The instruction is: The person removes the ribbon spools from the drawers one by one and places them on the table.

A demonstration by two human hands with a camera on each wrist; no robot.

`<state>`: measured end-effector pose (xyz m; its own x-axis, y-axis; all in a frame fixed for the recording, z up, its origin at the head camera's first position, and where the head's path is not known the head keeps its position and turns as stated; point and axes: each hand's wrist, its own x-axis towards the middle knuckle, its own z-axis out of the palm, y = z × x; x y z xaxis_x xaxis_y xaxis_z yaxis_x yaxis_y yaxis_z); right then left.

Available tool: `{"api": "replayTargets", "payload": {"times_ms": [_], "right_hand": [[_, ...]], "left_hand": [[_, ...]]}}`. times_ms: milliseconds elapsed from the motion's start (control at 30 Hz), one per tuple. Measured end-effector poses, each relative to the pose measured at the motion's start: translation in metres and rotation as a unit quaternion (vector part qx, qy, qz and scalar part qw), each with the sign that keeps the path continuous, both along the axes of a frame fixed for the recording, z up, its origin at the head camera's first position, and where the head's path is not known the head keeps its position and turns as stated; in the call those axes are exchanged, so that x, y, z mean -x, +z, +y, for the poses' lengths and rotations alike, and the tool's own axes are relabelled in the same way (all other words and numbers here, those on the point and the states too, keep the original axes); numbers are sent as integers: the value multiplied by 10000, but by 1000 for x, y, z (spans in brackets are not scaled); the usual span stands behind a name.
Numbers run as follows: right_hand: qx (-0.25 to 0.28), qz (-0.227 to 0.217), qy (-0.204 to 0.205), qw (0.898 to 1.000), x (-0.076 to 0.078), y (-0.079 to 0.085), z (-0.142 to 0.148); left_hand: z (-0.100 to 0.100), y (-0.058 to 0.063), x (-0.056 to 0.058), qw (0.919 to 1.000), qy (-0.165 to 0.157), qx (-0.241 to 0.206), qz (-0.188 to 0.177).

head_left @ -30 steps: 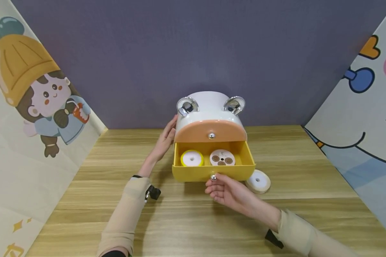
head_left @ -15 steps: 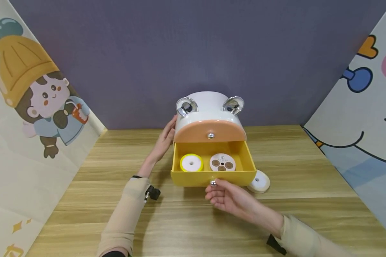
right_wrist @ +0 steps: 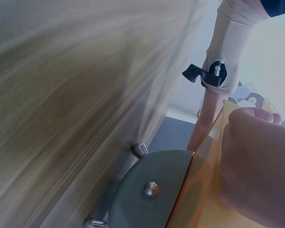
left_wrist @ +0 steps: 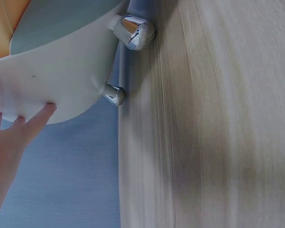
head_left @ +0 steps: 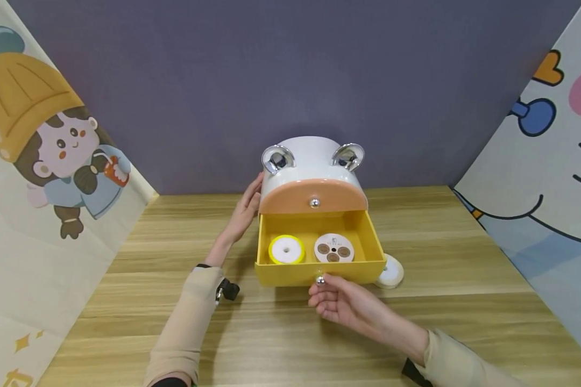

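A white storage box (head_left: pixel 314 153) with silver ear-like rings and a peach upper drawer (head_left: pixel 290 199) stands at the back of the table. Its yellow lower drawer (head_left: pixel 285 275) is pulled out. Inside lie a yellow-rimmed white spool (head_left: pixel 287 250) and a white disc with brown circles (head_left: pixel 333 249). My right hand (head_left: pixel 351 306) pinches the silver knob (head_left: pixel 320 280) of that drawer between thumb and fingers. My left hand (head_left: pixel 242 215) rests against the box's left side; in the left wrist view, extended fingers (left_wrist: pixel 40 118) touch the white wall (left_wrist: pixel 47 85).
Partly behind the drawer's right corner, a cream-edged white spool (head_left: pixel 392 272) lies on the wooden table (head_left: pixel 455 258). A dark blue-grey wall (head_left: pixel 184 97) rises right behind the box. Cartoon-printed panels (head_left: pixel 537 177) flank the table.
The yellow drawer has slid farther out toward me, with the right hand on its knob. It now covers more of the spool on the table. The left hand stays against the box.
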<state>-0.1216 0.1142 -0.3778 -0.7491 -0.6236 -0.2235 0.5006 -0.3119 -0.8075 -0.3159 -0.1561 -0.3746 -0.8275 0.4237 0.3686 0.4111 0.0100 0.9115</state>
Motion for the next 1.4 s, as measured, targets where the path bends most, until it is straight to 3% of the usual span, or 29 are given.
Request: {"api": "replayTargets", "payload": {"times_ms": [267,467,800,1033,1133,1267,1333,1400], "right_hand": [[-11,7,104,9999,-5,1,-2],[-31,-3,96,9999,-8,1,-2],[-16,-108,121,9999,-14,2,-1],[-2,50,255,9997,-15,1,-1],[-78,263,524,9982,-16,1,1],[-264,1020,1056,9888,-19,2,6],[-469,1554,1293,9782,-20,7,8],[-748,2186,1514,9611,-20,16,11]], "left_hand": [[-2,-18,17,9999,89,23,60],[-4,-24,20,9999,34,-46,143],[-1,3,-4,10000,-3,29,-34],[-2,0,-3,10000,-10,22,-94],[-2,-1,-2,9999,21,-7,-108],[-1,0,-3,10000,30,-18,-85],[-1,1,-3,10000,20,-26,-88],[-1,2,-3,10000,7,-17,-85]]}}
